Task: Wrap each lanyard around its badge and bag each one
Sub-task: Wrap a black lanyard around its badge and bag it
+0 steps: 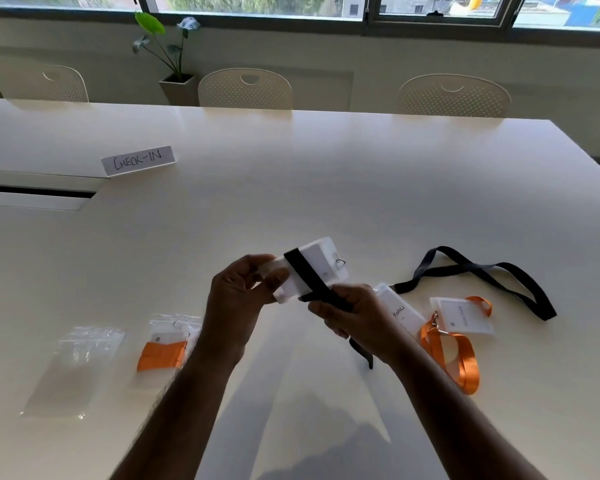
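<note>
Two bare forearms reach up from the near edge of the white table [361, 174]. The left hand [238, 303] is closed around the left end of a white badge [321, 268], thumb on top and fingers under it, holding the badge raised above the surface and tilted. A black lanyard [309, 275] crosses the badge as one band around its middle. The right hand [355, 315] pinches that strap just below the badge's lower edge, its fingers curled shut on it; the strap's loose end hangs beneath the wrist.

Just right of the right hand a second badge [400, 313] lies flat with its own black lanyard [492, 278] looping away toward the right edge. Beside it lies a third badge [461, 315] with an orange lanyard [465, 362] trailing toward the near edge. Left of the hands, a sealed bag [170, 341] holds a badge wrapped in orange strap, and farther left lies an empty clear bag [73, 368]. A handwritten "CHECK-IN" card [138, 160] stands toward the far left.
</note>
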Available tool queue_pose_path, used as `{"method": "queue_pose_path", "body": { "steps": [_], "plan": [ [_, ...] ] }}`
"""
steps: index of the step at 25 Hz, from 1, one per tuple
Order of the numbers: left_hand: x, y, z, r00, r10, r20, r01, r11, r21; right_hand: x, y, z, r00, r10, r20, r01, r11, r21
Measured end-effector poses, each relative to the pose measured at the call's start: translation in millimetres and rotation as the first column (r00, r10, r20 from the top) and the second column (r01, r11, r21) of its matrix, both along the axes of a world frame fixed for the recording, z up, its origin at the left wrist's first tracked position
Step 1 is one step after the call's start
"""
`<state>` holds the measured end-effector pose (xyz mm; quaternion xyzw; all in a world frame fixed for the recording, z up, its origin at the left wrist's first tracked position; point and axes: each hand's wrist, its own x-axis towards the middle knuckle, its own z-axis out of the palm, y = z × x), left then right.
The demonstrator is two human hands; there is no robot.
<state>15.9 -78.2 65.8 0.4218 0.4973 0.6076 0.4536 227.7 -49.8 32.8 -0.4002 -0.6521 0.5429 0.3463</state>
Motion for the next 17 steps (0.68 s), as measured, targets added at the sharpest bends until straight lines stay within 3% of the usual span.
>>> {"method": "queue_pose_path", "body": {
  "steps": [4, 10, 17],
  "plan": [
    [0.2, 7.7, -5.0, 0.993, 0.103, -0.059, -0.105, 0.994, -0.022, -2.1, -7.2, -1.8, 0.998, 0.023, -0.060, -0.027, 0.997, -0.067],
    [4.0, 18.9, -11.8, 0.959, 0.133, -0.252, -0.139, 0.990, -0.006, 2.9, -16.0, 0.8, 1.000, 0.024, 0.000, -0.023, 0.998, -0.054],
    [2.1, 37.1, -14.9, 0.893, 0.213, -0.397, -0.202, 0.977, 0.070, 11.7, -24.0, 18.8, 0.991, 0.111, -0.068, -0.119, 0.987, -0.111]
  ]
}}
